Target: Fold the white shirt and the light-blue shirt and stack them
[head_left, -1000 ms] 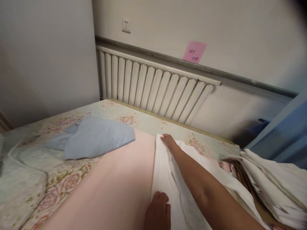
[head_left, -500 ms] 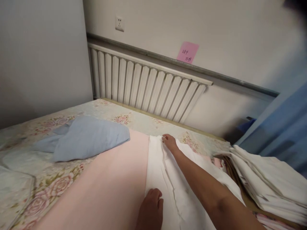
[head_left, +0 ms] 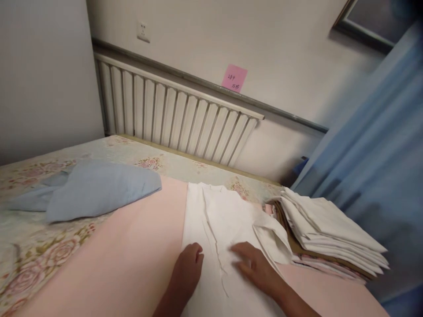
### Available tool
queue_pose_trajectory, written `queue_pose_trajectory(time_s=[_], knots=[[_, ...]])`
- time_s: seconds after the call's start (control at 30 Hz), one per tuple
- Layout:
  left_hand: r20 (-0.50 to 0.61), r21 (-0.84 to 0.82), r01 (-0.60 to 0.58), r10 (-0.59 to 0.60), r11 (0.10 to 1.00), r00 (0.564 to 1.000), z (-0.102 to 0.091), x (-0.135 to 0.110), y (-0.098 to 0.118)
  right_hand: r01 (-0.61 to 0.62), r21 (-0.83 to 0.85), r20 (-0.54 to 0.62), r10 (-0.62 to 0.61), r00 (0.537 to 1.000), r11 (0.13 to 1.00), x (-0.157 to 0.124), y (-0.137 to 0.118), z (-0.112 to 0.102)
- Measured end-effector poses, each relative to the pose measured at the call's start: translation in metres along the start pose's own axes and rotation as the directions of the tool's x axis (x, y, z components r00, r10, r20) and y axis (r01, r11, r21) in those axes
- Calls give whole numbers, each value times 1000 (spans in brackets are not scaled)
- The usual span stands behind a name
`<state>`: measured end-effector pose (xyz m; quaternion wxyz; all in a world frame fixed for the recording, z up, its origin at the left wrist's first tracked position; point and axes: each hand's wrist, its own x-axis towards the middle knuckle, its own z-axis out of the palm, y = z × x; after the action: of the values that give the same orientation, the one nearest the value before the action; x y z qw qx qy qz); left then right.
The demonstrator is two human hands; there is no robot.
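White garment (head_left: pixel 236 204), long axis near-to-far, far end toward radiator (head_left: pixel 171 112)

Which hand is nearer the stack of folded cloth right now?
Right. The right hand is over the white garment, to the left of the folded stack; the left hand is farther off, at the garment's opposite edge.

Dim, soft light leaves the wall (head_left: pixel 284 53) greyish, the right fingers (head_left: pixel 247 250) look blurred, and the top-right corner darkens.
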<state>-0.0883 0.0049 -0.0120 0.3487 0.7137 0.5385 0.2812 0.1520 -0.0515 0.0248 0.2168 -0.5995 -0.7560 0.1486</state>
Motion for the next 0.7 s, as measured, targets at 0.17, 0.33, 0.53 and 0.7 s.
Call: queue_pose_trajectory(time_s=[0.17,0.33,0.53,0.7], knots=[[12,28,-18,18,999,1000,-1,-1,1,167,-323,128,-131,983,932,-45,7,17],[14,54,-8,7,998,1000,-1,-2,1,126,-256,-28,-138,990,959,-25,26,38],[10,25,-9,8,1000,1000,-1,-1,-1,-165,742,-364,596,716,650,35,52,0],[11,18,3,-3,1000,1000,-2,0,-2,41,918,-375,830,413,395,62,91,-39]])
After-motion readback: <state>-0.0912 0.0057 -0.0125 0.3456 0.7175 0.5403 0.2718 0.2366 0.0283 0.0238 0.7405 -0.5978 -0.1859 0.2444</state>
